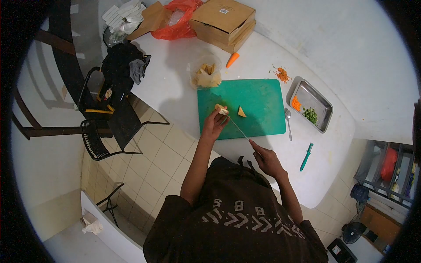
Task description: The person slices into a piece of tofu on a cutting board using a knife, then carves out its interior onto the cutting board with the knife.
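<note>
My left hand (213,125) is closed around a piece of what looks like fried tofu (221,109), with its pale inside facing up, over the left part of a green cutting board (267,103). In my right hand (268,161) is the handle of a knife (239,128). Its thin blade slants up and left across the board, and the tip reaches close to the held piece; I cannot tell whether it touches. A brown-edged tofu triangle (241,111) lies alone on the board. Beyond the board's upper left corner, a clear plastic bag (206,76) holds several similar pieces.
Right of the board are a spoon (288,123), a metal tray (324,115) with diced carrot (296,103) and chopped greens (310,115), and a green peeler (307,157). Carrot peelings (283,75), a carrot (233,59) and cardboard boxes (223,22) are farther back. A black chair (125,122) stands left.
</note>
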Available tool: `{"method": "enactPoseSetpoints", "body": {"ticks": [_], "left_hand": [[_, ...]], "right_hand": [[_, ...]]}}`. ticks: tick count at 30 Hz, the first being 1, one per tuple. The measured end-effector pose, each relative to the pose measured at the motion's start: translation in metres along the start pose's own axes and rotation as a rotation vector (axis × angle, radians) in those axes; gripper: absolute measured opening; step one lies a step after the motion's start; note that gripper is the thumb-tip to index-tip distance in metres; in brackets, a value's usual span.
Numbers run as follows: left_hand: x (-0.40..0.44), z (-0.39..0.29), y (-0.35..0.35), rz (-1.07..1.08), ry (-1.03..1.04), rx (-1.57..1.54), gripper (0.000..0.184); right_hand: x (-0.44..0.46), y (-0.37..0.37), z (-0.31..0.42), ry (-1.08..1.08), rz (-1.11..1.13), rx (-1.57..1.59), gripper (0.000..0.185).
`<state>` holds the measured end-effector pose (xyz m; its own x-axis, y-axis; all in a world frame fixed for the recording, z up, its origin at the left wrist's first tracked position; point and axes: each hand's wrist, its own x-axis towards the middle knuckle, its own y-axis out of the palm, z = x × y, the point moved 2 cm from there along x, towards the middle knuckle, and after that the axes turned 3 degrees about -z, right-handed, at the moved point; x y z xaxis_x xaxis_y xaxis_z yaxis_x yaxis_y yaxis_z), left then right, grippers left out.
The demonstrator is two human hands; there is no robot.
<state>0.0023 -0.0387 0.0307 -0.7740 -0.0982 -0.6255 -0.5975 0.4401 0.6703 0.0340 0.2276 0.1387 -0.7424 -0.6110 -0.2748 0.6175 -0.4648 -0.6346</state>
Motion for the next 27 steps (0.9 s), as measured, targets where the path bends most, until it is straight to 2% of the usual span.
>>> {"method": "enactPoseSetpoints", "body": {"ticks": [9, 17, 20, 27], "left_hand": [[0.003, 0.002, 0.002, 0.038, 0.000, -0.118, 0.036], [0.017, 0.007, -0.014, 0.035, -0.043, -0.191, 0.027], [0.021, 0.010, -0.021, 0.024, -0.051, -0.283, 0.034], [0.022, 0.012, -0.023, 0.012, -0.044, -0.247, 0.033]], "right_hand": [[0.001, 0.004, -0.002, 0.000, -0.022, 0.129, 0.057], [0.002, 0.003, -0.001, -0.031, -0.050, 0.048, 0.058], [0.002, 0.002, 0.000, -0.003, -0.023, -0.018, 0.058], [0.001, -0.001, 0.000, -0.040, -0.065, -0.147, 0.060]]}}
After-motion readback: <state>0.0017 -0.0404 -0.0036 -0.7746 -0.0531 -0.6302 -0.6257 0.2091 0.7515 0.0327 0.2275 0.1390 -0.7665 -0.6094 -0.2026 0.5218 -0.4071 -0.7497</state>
